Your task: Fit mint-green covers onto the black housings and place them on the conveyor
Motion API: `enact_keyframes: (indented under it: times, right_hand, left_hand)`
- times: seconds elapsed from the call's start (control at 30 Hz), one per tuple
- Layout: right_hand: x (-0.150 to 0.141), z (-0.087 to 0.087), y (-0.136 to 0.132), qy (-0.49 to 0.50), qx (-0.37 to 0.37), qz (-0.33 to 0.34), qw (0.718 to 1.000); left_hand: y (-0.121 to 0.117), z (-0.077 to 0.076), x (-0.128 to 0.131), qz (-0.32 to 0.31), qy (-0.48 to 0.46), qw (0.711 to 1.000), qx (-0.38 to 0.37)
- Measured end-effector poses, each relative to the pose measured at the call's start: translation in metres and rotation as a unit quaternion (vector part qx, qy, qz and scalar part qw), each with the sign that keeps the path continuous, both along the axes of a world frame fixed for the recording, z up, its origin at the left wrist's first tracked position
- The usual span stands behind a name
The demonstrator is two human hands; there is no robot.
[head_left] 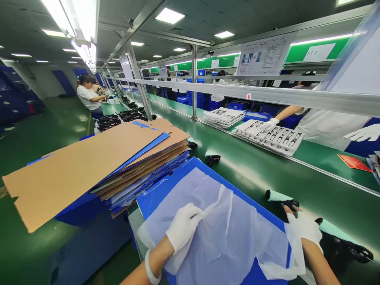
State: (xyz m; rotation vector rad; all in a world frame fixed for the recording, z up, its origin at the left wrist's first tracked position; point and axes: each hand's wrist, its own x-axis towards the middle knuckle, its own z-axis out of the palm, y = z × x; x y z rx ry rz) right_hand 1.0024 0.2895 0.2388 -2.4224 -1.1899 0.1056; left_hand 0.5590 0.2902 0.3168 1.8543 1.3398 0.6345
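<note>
Both my hands wear white gloves. My left hand [183, 229] is closed, pinching a fold of thin white tissue paper [237, 237] that lies spread over a flat blue sheet [166, 190] in front of me. My right hand [304, 227] rests on the tissue paper's right edge, its fingers curled and reaching toward a black part [289, 204] on the green conveyor belt [255, 170]. What the right hand's fingers hold is not clear.
A slanted stack of brown cardboard and blue sheets [97, 166] lies at my left. More black parts in teal wrap [212, 157] ride the belt. Across it, a gloved co-worker's hand [270, 123] touches white trays of parts [267, 136]. Seated people work far left.
</note>
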Motion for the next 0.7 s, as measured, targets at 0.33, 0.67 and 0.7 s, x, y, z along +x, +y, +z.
enact_keyframes:
  times: [0.33, 0.67, 0.7]
  right_hand:
    - [-0.166, 0.064, -0.095, 0.167, 0.044, 0.315, 0.933]
    - [-0.166, 0.045, -0.188, 0.196, 0.13, 0.159, 0.959]
    - [-0.165, 0.044, -0.21, 0.193, 0.146, 0.11, 0.964]
  left_hand:
    - [-0.036, 0.019, 0.07, -0.153, -0.18, 0.97, -0.06]
    - [0.027, 0.032, -0.048, 0.0, 0.055, 0.997, 0.051]
    - [0.042, 0.031, -0.074, 0.049, 0.108, 0.991, 0.056]
